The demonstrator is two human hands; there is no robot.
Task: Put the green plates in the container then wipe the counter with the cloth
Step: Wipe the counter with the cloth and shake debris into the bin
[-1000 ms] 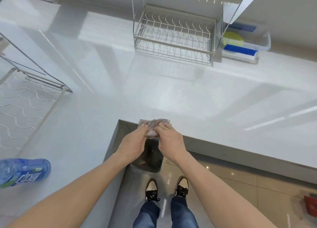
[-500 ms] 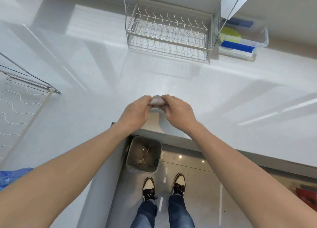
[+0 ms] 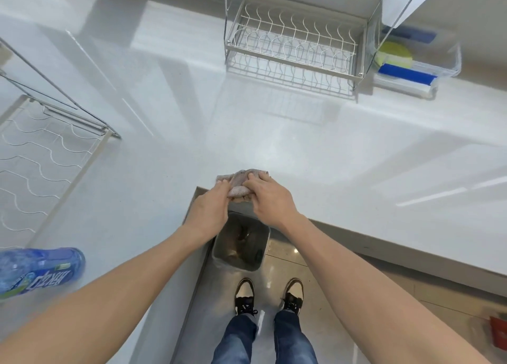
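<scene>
Blue denim legs and black-and-cream shoes (image 3: 270, 298) on the glossy tile floor, nearest of all. Just beyond the shoes, a grey bin (image 3: 241, 243), open-topped, tucked into the inner corner of the white counter (image 3: 247, 133). Above the bin, at that inner corner's edge, a crumpled grey-pink cloth (image 3: 238, 181), gripped by both hands: left hand (image 3: 210, 212) pinching its near-left side, right hand (image 3: 270, 199) with fingers curled over its top. At the counter's left edge, a blue plastic bottle (image 3: 38, 271) lying on its side; past it, a wire rack (image 3: 46, 155). Along the far edge, an empty dish rack (image 3: 295, 48), and just right of it a clear container (image 3: 419, 62) holding green plates (image 3: 393, 53).
</scene>
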